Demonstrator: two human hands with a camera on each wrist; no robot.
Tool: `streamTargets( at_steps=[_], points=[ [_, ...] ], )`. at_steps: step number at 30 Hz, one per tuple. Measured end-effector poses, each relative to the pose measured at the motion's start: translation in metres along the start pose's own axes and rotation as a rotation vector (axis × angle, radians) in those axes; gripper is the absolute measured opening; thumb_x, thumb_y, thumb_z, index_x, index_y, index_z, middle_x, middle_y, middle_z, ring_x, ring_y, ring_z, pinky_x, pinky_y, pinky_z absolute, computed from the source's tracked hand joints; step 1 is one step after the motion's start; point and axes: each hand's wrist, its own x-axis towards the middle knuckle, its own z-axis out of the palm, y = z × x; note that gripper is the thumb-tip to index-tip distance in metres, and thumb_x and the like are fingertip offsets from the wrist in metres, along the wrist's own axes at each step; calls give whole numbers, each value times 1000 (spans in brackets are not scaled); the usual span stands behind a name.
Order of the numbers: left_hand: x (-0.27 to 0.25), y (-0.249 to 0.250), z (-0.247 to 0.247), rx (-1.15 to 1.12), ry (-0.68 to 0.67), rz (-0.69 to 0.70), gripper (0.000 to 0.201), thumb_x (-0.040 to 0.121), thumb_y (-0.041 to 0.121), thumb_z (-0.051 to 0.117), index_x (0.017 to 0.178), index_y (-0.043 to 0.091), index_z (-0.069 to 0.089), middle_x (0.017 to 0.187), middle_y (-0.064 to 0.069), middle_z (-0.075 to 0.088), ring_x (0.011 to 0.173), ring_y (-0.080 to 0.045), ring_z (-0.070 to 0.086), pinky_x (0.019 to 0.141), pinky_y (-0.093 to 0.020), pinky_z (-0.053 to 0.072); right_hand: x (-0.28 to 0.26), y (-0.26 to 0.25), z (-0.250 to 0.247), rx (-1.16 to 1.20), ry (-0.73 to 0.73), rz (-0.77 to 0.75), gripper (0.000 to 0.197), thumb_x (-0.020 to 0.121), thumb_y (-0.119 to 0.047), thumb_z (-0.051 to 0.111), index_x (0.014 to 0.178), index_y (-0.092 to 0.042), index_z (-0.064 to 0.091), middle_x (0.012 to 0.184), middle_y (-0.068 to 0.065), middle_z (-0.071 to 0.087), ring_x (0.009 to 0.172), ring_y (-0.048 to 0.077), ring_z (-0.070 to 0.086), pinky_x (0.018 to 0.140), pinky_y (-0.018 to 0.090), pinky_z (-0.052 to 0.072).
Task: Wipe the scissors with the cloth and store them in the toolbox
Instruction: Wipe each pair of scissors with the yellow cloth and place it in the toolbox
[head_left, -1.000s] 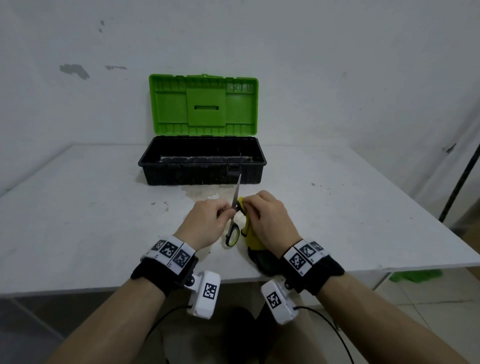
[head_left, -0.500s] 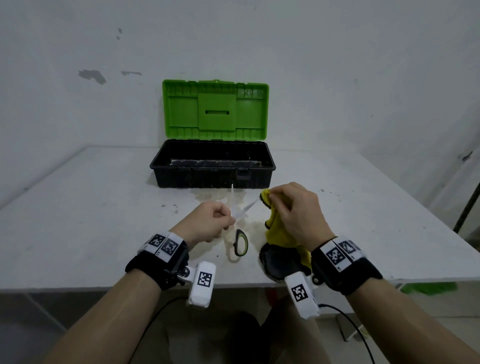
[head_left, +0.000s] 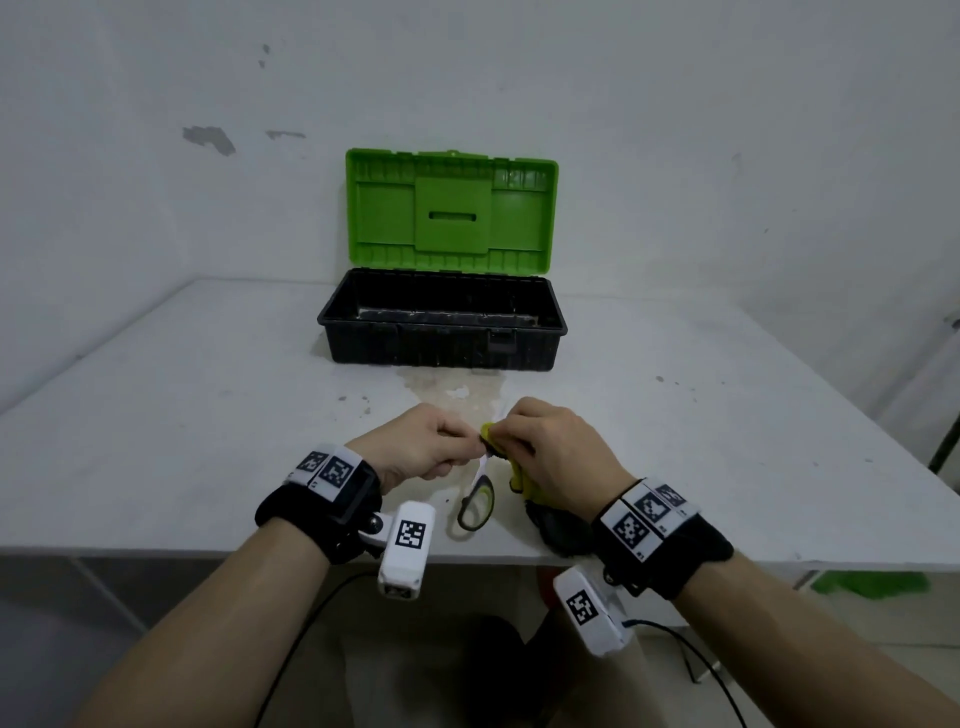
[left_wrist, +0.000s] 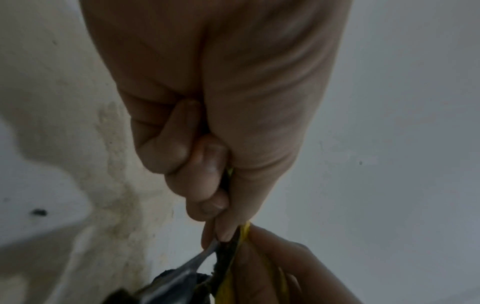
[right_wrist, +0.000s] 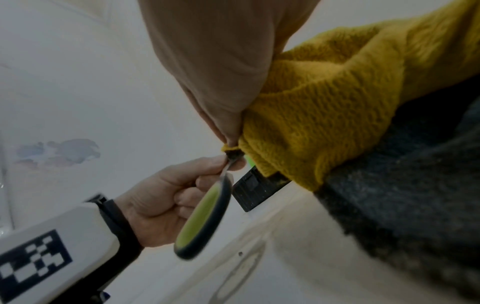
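My left hand (head_left: 415, 452) pinches the scissors (head_left: 475, 506) near the pivot, above the table's near edge; one green-and-black handle loop (right_wrist: 205, 218) hangs down toward me. My right hand (head_left: 550, 452) grips the yellow-and-grey cloth (head_left: 524, 480) and presses a fold of it onto the blade right beside my left fingertips. The blades are mostly hidden by the cloth (right_wrist: 324, 115) and my fingers; a strip of metal (left_wrist: 197, 261) shows in the left wrist view. The toolbox (head_left: 441, 332) stands open behind my hands, its black tub empty and its green lid (head_left: 452, 210) upright.
The white table (head_left: 182, 415) carries a pale stain in front of the toolbox. A wall rises just behind the box. The cloth's dark end (head_left: 561, 530) rests at the table's front edge. Something green (head_left: 872, 582) lies on the floor at the right.
My right hand, which had drawn the cloth out to the right along the blade, has come back left to meet my left hand. The scissors stay in my left hand's pinch.
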Motion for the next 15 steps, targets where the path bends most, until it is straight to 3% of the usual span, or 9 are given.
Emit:
streamTargets(
  at_steps=[4, 7, 10, 12, 15],
  points=[
    [-2, -3, 3, 52, -60, 4, 13, 92, 11, 68, 94, -1, 75, 60, -2, 47, 49, -11, 34, 45, -21, 27, 8, 10, -5, 53, 65, 232, 22, 96, -27, 53, 91, -19, 73, 92, 0, 60, 79, 22, 60, 73, 39, 52],
    [-1, -5, 5, 17, -51, -10, 15, 93, 12, 66, 94, -1, 74, 61, 0, 50, 47, -9, 35, 44, -19, 27, 11, 17, -17, 111, 175, 373, 17, 95, -21, 57, 94, -18, 74, 94, 1, 63, 86, 19, 58, 77, 27, 44],
    [2, -5, 4, -30, -14, -13, 16, 96, 12, 62, 85, 7, 73, 61, -1, 50, 44, -9, 33, 42, -19, 24, 3, 8, -21, 156, 160, 266, 12, 94, -25, 60, 96, -22, 72, 94, -5, 63, 86, 14, 58, 78, 26, 45],
    [3, -5, 2, -29, -13, 2, 16, 96, 12, 61, 94, 0, 72, 61, -1, 50, 44, -9, 32, 41, -18, 24, -5, -4, -16, 157, 74, 179, 13, 94, -31, 59, 96, -26, 70, 93, -8, 62, 84, 14, 59, 75, 34, 51],
    [4, -6, 3, 9, -65, 58, 20, 97, 12, 61, 104, -4, 71, 60, 0, 48, 45, -10, 32, 42, -19, 25, -9, -11, -8, 102, 51, 168, 16, 95, -33, 56, 96, -24, 69, 92, -8, 60, 80, 15, 58, 70, 39, 52]
  ],
)
